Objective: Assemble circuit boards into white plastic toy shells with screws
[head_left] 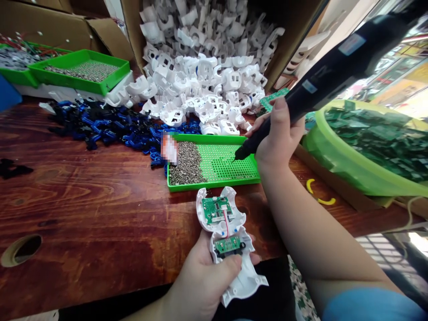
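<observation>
My left hand grips a white plastic housing, thumb on its lower half. Two green circuit boards sit inside it, an upper board and a lower board, with a thin red and white cable between them. In my right hand is a black electric screwdriver, fingers wrapped round its body. Its tip points down over the perforated part of a green screw tray. Small metal screws are heaped at the tray's left end. Whether a screw is on the tip is too small to tell.
Behind the tray lie many white housings spilling from a cardboard box, and blue and black plastic parts. A second green tray stands back left. At right are a green tub of circuit boards and yellow pieces. The table has a round hole.
</observation>
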